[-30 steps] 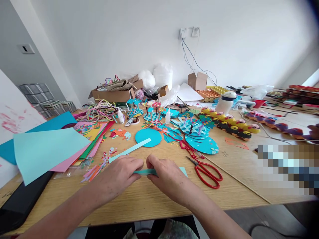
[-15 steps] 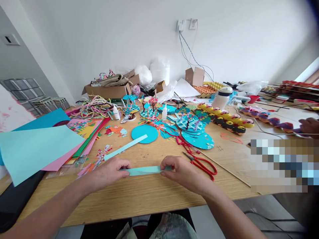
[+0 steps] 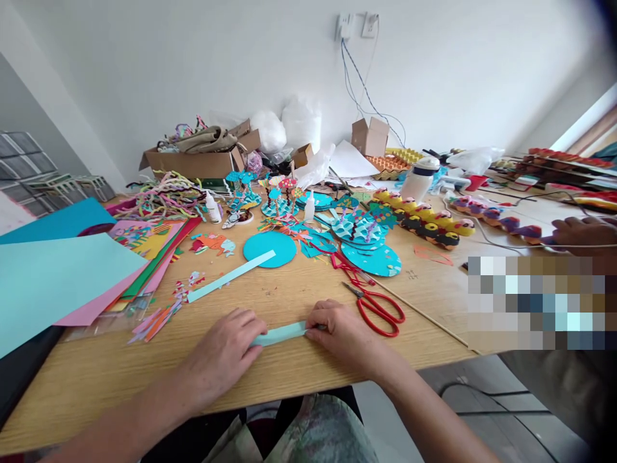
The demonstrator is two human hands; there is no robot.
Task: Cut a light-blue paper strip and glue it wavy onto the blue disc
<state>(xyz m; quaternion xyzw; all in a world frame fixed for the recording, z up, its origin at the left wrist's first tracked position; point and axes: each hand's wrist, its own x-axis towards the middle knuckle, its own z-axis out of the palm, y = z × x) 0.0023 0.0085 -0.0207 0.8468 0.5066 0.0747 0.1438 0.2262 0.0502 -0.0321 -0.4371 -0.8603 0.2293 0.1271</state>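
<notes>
A folded strip of light teal paper (image 3: 283, 333) lies on the wooden table (image 3: 299, 373) near its front edge. My left hand (image 3: 222, 352) presses its fingers down on the strip's left end. At the strip's right end my right hand (image 3: 340, 334) pinches and presses it against the table. A second, longer pale teal strip (image 3: 231, 276) lies loose just beyond my hands. Red-handled scissors (image 3: 378, 307) rest to the right of my right hand.
Sheets of coloured paper (image 3: 62, 276) are stacked at the left. Teal paper discs (image 3: 270, 248), cut-outs, glue bottles (image 3: 211, 207) and a cardboard box (image 3: 193, 164) crowd the middle and back. A thin wooden stick (image 3: 424, 315) lies right of the scissors. Another person's hand (image 3: 581, 233) rests at the far right.
My hands slid apart along the strip and then came closer together again, still pressing it flat. The view has shifted so that everything sits further left.
</notes>
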